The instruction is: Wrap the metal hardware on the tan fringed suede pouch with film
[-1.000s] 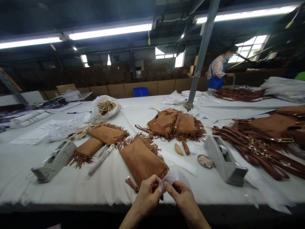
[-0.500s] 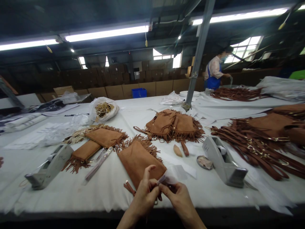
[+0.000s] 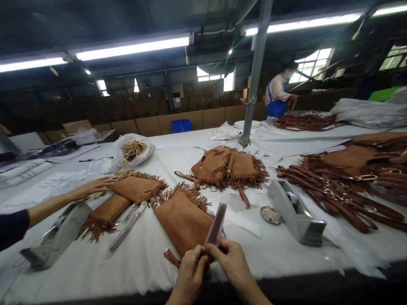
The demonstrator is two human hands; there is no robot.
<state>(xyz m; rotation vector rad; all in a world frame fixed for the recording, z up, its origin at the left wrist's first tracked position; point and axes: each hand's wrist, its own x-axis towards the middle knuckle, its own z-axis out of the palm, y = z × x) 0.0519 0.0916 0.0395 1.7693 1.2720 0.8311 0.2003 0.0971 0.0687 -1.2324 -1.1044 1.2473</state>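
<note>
A narrow, see-through plastic sleeve (image 3: 216, 224) stands tilted up over the near right corner of a brown fringed suede pouch (image 3: 182, 224). My right hand (image 3: 233, 263) grips its lower part between thumb and fingers. Close against it, my left hand (image 3: 191, 271) is closed in a pinch at the sleeve's bottom end; the exact grip is partly hidden. The pouch lies flat on the white-covered table, fringe pointing away. A brown tassel pull (image 3: 172, 257) sticks out at its near left edge.
Tape dispensers stand at left (image 3: 59, 237) and right (image 3: 295, 214). Another person's hand (image 3: 98, 185) reaches in from the left to stacked pouches (image 3: 135, 189). More pouches (image 3: 229, 167) lie beyond; brown straps (image 3: 333, 195) heap at right. A metal post (image 3: 254, 84) rises behind.
The plastic sleeve now points upward from my fingers, where before it lay low and crumpled between them. My raised left finger has curled in. Another person's arm has come in from the left.
</note>
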